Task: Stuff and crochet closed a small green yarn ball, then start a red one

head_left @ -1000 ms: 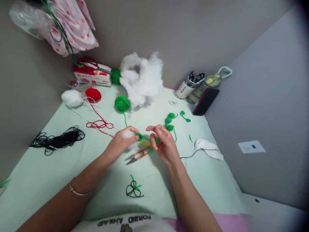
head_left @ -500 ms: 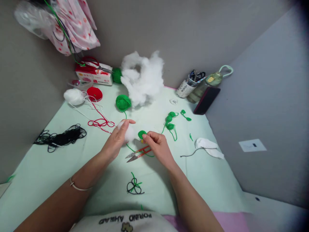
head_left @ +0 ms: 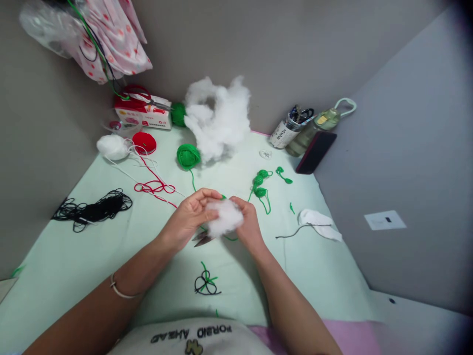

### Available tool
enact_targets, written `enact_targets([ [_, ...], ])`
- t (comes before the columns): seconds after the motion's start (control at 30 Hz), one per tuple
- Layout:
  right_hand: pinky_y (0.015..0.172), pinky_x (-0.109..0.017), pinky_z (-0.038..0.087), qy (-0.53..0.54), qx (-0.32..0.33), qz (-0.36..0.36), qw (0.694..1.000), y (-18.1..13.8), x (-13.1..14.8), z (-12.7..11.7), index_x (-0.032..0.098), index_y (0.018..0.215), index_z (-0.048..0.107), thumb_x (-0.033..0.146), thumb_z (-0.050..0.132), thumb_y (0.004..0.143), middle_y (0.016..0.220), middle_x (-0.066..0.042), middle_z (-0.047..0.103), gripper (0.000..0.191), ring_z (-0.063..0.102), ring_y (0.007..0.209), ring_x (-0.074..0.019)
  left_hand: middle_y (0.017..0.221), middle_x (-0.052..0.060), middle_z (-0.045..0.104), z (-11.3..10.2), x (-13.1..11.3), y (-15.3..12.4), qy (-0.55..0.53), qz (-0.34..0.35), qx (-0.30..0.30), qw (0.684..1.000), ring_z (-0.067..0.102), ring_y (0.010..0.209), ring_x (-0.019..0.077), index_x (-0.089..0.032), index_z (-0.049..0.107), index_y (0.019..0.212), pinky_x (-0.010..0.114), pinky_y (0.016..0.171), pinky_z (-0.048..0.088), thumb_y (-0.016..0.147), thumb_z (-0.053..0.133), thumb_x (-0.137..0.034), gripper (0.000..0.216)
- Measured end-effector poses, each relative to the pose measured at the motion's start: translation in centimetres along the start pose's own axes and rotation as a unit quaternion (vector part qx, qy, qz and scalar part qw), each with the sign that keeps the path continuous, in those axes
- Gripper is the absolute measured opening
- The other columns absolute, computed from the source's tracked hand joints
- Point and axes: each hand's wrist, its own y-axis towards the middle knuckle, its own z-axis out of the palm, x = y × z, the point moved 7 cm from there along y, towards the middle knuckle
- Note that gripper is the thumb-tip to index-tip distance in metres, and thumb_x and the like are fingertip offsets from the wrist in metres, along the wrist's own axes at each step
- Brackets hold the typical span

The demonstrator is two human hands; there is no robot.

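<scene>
My left hand (head_left: 189,216) pinches a loose tuft of white fiberfill stuffing (head_left: 224,219), its thumb pressed on the near side. My right hand (head_left: 248,220) meets it from the other side, fingers curled around a small green crochet piece (head_left: 223,197). Only a sliver of that piece shows behind the stuffing. Below the hands lie thread snips (head_left: 202,239); their blades stick out, and the handles are covered. Green yarn runs from a ball (head_left: 188,156) towards the hands.
Behind the hands rises a big heap of stuffing (head_left: 221,118). Green crochet parts (head_left: 260,183) lie to the right, near a phone (head_left: 316,153) and a bottle (head_left: 306,138). Black yarn (head_left: 99,209) and red yarn (head_left: 155,187) lie left. A black and green yarn tangle (head_left: 207,283) is in front.
My left hand has moved right with the stuffing and now meets my right hand. The stuffing now covers most of the green crochet piece and the snips' handles.
</scene>
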Motion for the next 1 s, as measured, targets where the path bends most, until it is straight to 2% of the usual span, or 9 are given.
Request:
enact_targets([
  [0.1, 0.057, -0.026, 0.029, -0.048, 0.030, -0.028, 0.998, -0.4, 0.1, 0.6, 0.023, 0.067, 0.046, 0.029, 0.057, 0.072, 0.059, 0.006, 0.045, 0.013, 0.039, 0.058, -0.0125, 0.090, 0.002, 0.068, -0.2, 0.1, 0.0, 0.087, 0.050, -0.058, 0.993, 0.063, 0.078, 0.0152, -0.019, 0.067, 0.095, 0.024, 0.067, 0.050, 0.072, 0.082, -0.028, 0.028],
  [0.2, 0.060, -0.026, 0.031, -0.123, 0.050, -0.044, 0.990, -0.7, 0.3, 0.8, 0.023, 0.073, 0.047, 0.022, 0.051, 0.078, 0.064, 0.005, 0.053, 0.006, 0.044, 0.060, -0.0139, 0.095, 0.003, 0.066, -0.7, -0.4, 0.0, 0.128, 0.091, -0.106, 0.982, 0.063, 0.089, 0.0176, -0.020, 0.066, 0.096, 0.026, 0.076, 0.051, 0.068, 0.080, -0.024, 0.032],
  [0.4, 0.062, -0.026, 0.028, -0.280, 0.091, -0.062, 0.954, -1.1, 1.2, 0.6, 0.023, 0.082, 0.050, 0.010, 0.048, 0.078, 0.067, 0.003, 0.056, 0.014, 0.044, 0.061, -0.0153, 0.098, 0.003, 0.067, -1.1, -0.2, 0.2, 0.160, 0.090, -0.106, 0.977, 0.062, 0.091, 0.0180, -0.020, 0.065, 0.097, 0.027, 0.077, 0.052, 0.068, 0.078, -0.027, 0.032],
  [0.53, 0.063, -0.026, 0.027, -0.338, 0.142, -0.077, 0.927, -1.4, 1.8, 0.5, 0.022, 0.088, 0.052, 0.005, 0.047, 0.077, 0.069, 0.001, 0.058, 0.022, 0.046, 0.062, -0.0164, 0.092, 0.002, 0.067, -0.9, 0.3, 0.1, 0.190, 0.092, -0.090, 0.973, 0.064, 0.082, 0.0161, -0.019, 0.065, 0.086, 0.025, 0.072, 0.051, 0.072, 0.074, -0.028, 0.019],
  [0.6, 0.062, -0.026, 0.026, -0.347, 0.161, -0.081, 0.920, -1.5, 2.0, 0.3, 0.022, 0.090, 0.052, 0.002, 0.046, 0.075, 0.068, 0.001, 0.056, 0.026, 0.046, 0.061, -0.0164, 0.094, 0.003, 0.066, -0.7, 0.6, 0.2, 0.198, 0.087, -0.079, 0.973, 0.063, 0.080, 0.0152, -0.018, 0.066, 0.083, 0.025, 0.070, 0.050, 0.072, 0.073, -0.028, 0.016],
  [0.7, 0.062, -0.026, 0.027, -0.334, 0.187, -0.087, 0.919, -1.8, 2.3, 0.2, 0.022, 0.092, 0.052, 0.000, 0.043, 0.074, 0.070, 0.001, 0.056, 0.030, 0.047, 0.062, -0.0160, 0.092, 0.002, 0.066, -0.7, 0.8, 0.1, 0.200, 0.083, -0.080, 0.973, 0.064, 0.081, 0.0160, -0.019, 0.066, 0.088, 0.025, 0.071, 0.051, 0.072, 0.075, -0.030, 0.022],
  [0.83, 0.065, -0.026, 0.031, -0.294, 0.208, -0.079, 0.929, -2.0, 2.4, 0.0, 0.023, 0.090, 0.052, 0.004, 0.041, 0.080, 0.073, 0.001, 0.058, 0.024, 0.049, 0.065, -0.0160, 0.091, 0.003, 0.067, -0.7, 0.7, 0.1, 0.214, 0.075, -0.077, 0.971, 0.063, 0.076, 0.0158, -0.018, 0.067, 0.091, 0.025, 0.067, 0.049, 0.074, 0.073, -0.033, 0.023],
  [1.0, 0.067, -0.027, 0.032, -0.256, 0.204, -0.080, 0.942, -1.9, 2.1, 0.4, 0.023, 0.085, 0.050, 0.009, 0.040, 0.084, 0.072, 0.003, 0.056, 0.017, 0.047, 0.065, -0.0152, 0.090, 0.001, 0.065, -0.8, 0.0, 0.0, 0.240, 0.089, -0.088, 0.963, 0.059, 0.076, 0.0149, -0.020, 0.066, 0.084, 0.024, 0.066, 0.046, 0.068, 0.067, -0.020, 0.016],
])
